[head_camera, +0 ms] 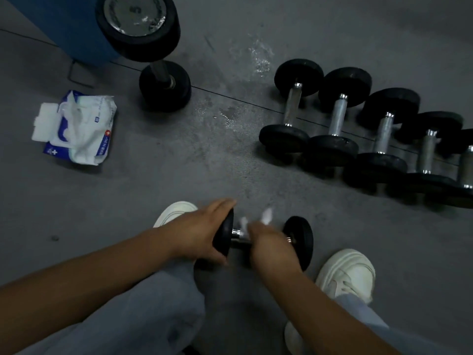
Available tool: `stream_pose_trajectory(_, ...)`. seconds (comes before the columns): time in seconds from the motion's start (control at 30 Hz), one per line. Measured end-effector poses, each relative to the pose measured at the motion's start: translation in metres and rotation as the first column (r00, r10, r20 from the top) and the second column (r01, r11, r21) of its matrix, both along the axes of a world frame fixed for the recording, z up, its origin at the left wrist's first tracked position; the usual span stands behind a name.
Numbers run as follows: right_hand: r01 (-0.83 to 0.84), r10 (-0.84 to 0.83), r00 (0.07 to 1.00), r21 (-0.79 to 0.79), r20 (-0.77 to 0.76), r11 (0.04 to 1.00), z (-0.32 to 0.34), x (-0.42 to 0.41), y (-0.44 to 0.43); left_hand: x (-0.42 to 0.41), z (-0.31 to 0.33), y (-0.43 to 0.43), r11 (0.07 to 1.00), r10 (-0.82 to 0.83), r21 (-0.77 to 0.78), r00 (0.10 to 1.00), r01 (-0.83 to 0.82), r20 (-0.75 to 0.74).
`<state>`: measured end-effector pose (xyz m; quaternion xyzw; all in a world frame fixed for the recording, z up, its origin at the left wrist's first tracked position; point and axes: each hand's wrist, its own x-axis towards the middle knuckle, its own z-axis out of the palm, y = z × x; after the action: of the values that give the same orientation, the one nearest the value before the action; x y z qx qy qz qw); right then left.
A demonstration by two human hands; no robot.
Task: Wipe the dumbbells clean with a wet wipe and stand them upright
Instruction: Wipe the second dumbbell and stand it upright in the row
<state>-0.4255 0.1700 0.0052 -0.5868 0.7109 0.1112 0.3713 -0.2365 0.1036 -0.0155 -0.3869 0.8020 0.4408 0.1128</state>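
At 6 o'clock the dumbbell (299,239) is held, axis 9-to-3: plate gripped by left hand (197,234), handle clasped through wet wipe (267,215) by right hand (268,247).

floor (179,162): grey, damp patches (256,55) ahead of me
left: my opened wipes pack (76,126)
right: dumbbells (383,134) lying in a row
far: one dumbbell (138,21) upright

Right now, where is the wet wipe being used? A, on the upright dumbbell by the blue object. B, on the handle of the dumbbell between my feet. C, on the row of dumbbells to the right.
B: the right hand grips the wet wipe round the handle of that dumbbell, and the left hand holds its end plate.
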Motion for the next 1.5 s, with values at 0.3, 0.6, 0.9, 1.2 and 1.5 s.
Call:
stream_pose_trajectory(0.3,-0.004,0.010,0.997,-0.069,0.078,0.998,0.005,0.003,0.026,0.015,-0.002,0.009,0.998,0.061,-0.017,0.989,-0.064,-0.134)
stream_pose_trajectory(0.6,-0.039,0.027,0.997,-0.167,-0.073,0.985,-0.009,-0.025,-0.052,-0.010,0.001,-0.028,0.965,0.054,-0.254,0.998,-0.061,-0.035)
stream_pose_trajectory(0.9,-0.028,-0.010,0.992,-0.293,-0.127,0.956,-0.016,-0.030,-0.086,-0.020,0.016,-0.079,0.891,0.111,-0.408,0.966,-0.202,-0.234)
stream_pose_trajectory(1.2,-0.099,0.055,0.989,-0.344,-0.136,0.934,-0.009,-0.020,-0.090,-0.039,0.011,-0.084,0.897,-0.016,-0.436,0.994,0.063,0.110)
stream_pose_trajectory(1.5,-0.035,0.039,0.999,-0.132,0.028,0.991,0.000,0.003,-0.049,-0.022,0.016,-0.041,0.978,0.079,-0.196,0.997,-0.076,0.005)
